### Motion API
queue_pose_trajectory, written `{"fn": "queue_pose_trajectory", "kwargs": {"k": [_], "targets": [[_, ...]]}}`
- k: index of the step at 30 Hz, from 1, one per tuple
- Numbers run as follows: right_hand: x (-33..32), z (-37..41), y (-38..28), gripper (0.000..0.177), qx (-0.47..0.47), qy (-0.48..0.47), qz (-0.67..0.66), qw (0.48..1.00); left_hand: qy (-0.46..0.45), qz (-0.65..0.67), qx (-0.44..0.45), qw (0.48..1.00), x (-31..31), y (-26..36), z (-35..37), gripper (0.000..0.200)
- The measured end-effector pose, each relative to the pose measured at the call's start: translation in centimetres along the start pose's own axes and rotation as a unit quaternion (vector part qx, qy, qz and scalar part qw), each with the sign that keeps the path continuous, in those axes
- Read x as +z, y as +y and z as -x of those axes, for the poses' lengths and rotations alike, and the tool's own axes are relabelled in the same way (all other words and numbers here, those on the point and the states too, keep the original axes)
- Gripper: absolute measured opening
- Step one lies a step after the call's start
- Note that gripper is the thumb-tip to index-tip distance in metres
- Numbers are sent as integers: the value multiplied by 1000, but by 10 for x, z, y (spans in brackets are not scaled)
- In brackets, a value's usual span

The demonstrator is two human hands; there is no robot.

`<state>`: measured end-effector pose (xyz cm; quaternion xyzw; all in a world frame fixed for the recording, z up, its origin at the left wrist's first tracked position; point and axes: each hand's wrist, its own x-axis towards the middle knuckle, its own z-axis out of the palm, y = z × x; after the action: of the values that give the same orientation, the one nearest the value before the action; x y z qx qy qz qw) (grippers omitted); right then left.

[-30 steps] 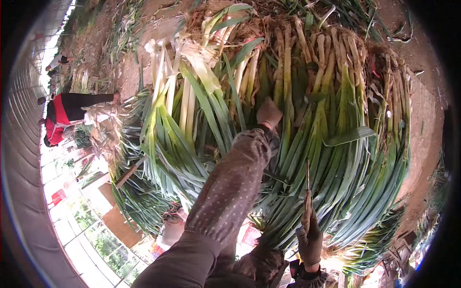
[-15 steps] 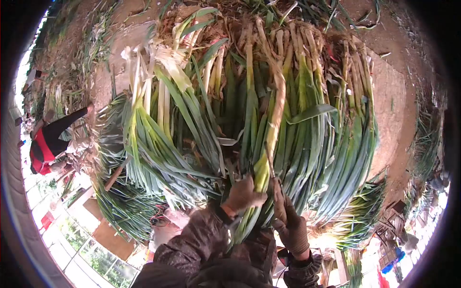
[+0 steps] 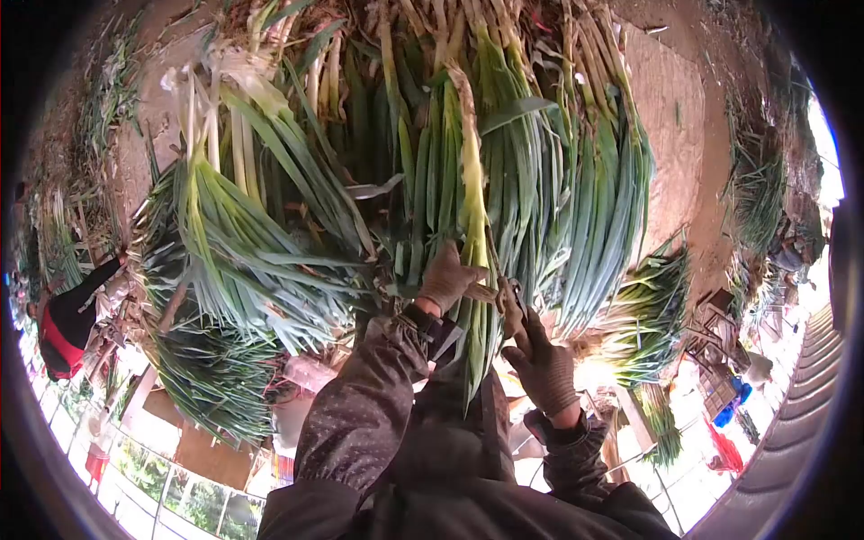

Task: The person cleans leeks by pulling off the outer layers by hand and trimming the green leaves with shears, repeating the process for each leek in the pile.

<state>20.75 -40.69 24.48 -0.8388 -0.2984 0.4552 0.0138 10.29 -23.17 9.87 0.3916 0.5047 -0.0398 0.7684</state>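
Many leeks (image 3: 522, 162) lie side by side in a big pile before me, roots away and green leaves towards me. My left hand (image 3: 447, 279), in a brown knitted glove, is closed around the leafy part of a single long leek (image 3: 472, 171) with a yellowish stalk. Its leaf tips hang down towards my lap. Just right of that leek, my right hand (image 3: 544, 364), also gloved, has its fingers curled around a thin dark blade-like tool (image 3: 504, 290). The tool's exact kind is too small to tell, and its handle is hidden.
Another heap of leeks (image 3: 216, 373) lies at the lower left, and a bundle (image 3: 643, 315) at the right. A person in black and red (image 3: 67, 328) is at the far left. Bare brown ground (image 3: 670, 126) shows right of the pile.
My view has shifted, so the pile sits higher and further left. The long leek has come towards me relative to the pile, with both hands still at its leaves.
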Motion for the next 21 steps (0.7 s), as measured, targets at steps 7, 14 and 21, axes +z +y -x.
{"fn": "queue_pose_trajectory", "kwargs": {"k": [7, 14, 21], "targets": [[19, 26, 28, 78, -84, -21, 105, 991, 32, 61, 49, 996, 5, -43, -13, 46], [12, -11, 11, 79, -47, 8, 49, 998, 51, -26, 80, 995, 3, -43, -15, 46], [7, -55, 11, 79, -82, 55, 60, 993, 6, 101, 88, 991, 2, -35, -6, 45]]}}
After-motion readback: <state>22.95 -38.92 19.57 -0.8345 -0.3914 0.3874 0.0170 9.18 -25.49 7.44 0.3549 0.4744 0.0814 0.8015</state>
